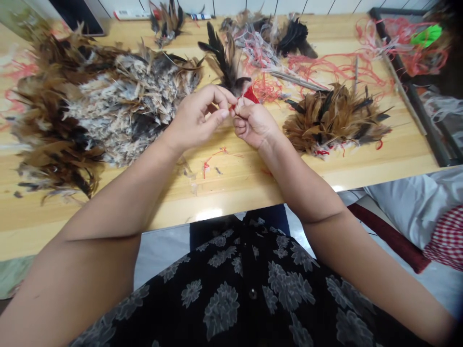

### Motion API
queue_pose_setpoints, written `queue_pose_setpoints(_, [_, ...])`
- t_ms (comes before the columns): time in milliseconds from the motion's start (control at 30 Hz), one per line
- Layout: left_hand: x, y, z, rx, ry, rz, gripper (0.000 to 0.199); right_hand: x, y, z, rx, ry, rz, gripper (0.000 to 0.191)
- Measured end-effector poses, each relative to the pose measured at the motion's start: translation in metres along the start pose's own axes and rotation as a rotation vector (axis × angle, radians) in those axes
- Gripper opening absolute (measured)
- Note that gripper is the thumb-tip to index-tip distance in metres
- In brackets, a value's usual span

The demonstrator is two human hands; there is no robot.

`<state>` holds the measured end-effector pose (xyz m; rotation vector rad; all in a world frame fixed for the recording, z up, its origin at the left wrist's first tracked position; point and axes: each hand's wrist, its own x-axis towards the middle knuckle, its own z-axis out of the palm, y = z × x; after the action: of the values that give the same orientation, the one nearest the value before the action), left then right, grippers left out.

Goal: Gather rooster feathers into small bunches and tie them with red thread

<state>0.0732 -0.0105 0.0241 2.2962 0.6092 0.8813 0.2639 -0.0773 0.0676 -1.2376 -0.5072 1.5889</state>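
Note:
Over the table, my two hands meet around the base of a small feather bunch (227, 62), its dark plumes pointing up and away. My right hand (255, 123) is closed, fingers curled tight at the bunch's base. Bent in from the other side, my left hand (200, 115) has its fingertips pinched by a bit of red string (234, 107); the exact grip is partly hidden. A red piece (250, 95), perhaps string or cloth, shows just behind my right hand. Small red thread scraps (206, 166) lie on the wood below.
A large heap of brown and whitish feathers (119, 103) covers the table's left. Brown feather bunches (331, 118) lie at right. Behind are tangled pink strings (336, 67), a dark feather bunch (294, 36), a marker (132, 15) and a dark-framed tray (408, 91).

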Motion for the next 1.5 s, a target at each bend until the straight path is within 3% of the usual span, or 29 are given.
queue_pose_setpoints(133, [0.006,-0.029,0.012,-0.232,0.119,0.060,0.063,-0.007,0.000,0.004,0.018,-0.052,0.096,0.046])
queue_pose_setpoints(267, [0.010,-0.060,0.016,-0.236,0.224,0.086,0.065,-0.009,0.002,0.005,0.034,-0.103,0.100,0.050])
queue_pose_setpoints(500, [0.006,-0.084,0.016,-0.276,0.177,0.139,0.071,-0.008,0.003,0.004,0.052,-0.075,0.109,0.048])
queue_pose_setpoints(667, [0.007,-0.100,0.024,-0.200,0.293,0.201,0.078,-0.011,0.002,0.006,0.160,-0.097,0.125,0.051])
queue_pose_setpoints(833, [0.005,-0.077,0.024,-0.139,0.360,0.079,0.085,-0.012,0.000,0.006,0.112,-0.067,0.076,0.051])
queue_pose_setpoints(900, [0.002,-0.060,0.017,-0.054,0.286,-0.062,0.070,-0.012,-0.001,0.006,0.083,-0.053,0.049,0.049])
queue_pose_setpoints(967, [0.000,-0.047,0.008,0.090,0.212,-0.113,0.053,-0.012,-0.001,0.005,0.066,-0.053,0.027,0.049])
queue_pose_setpoints(1100, [-0.004,-0.035,-0.006,0.259,0.117,-0.082,0.041,-0.010,0.000,0.003,0.071,-0.053,0.020,0.050])
queue_pose_setpoints(1367, [-0.005,-0.001,-0.004,0.145,0.070,-0.023,0.046,-0.009,0.003,0.004,0.131,-0.061,0.067,0.052])
queue_pose_setpoints(1500, [-0.002,-0.003,-0.001,-0.011,0.041,-0.019,0.052,-0.008,0.005,0.006,0.095,-0.063,0.082,0.045])
